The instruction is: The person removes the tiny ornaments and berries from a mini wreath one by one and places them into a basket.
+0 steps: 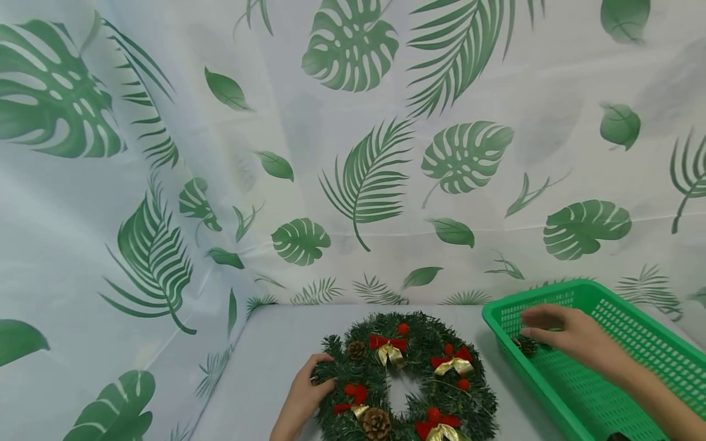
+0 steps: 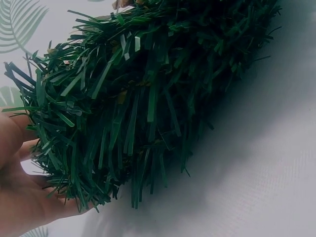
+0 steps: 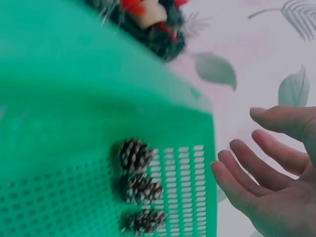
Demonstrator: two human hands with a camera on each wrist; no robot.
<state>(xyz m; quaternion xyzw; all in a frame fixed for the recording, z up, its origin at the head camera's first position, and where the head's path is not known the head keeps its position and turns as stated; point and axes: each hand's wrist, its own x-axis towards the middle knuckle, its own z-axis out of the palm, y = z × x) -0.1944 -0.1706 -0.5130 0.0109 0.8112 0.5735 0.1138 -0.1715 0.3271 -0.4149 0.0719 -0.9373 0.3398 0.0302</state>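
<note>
A green wreath point(image 1: 458, 401) lies on the white table, decorated with red-and-gold bows, red balls and brown pinecones. At its left edge my left hand point(image 1: 303, 392) grips the greenery; the left wrist view has the fingers point(image 2: 22, 148) partly hidden behind the strands. Over the near-left end of the green plastic basket point(image 1: 543, 398) hovers my right hand point(image 1: 576, 337), holding nothing. Its fingers point(image 3: 261, 173) are spread and slightly bent in the right wrist view. Below it, three pinecones point(image 3: 143, 189) with pale tips sit in a row inside the basket.
A white cloth with green leaf prints point(image 1: 364, 184) hangs behind and to the left of the table point(image 1: 259, 361). The basket stands at the right, with its raised, perforated walls close to the wreath. A small dark object point(image 1: 618, 437) shows at the bottom edge.
</note>
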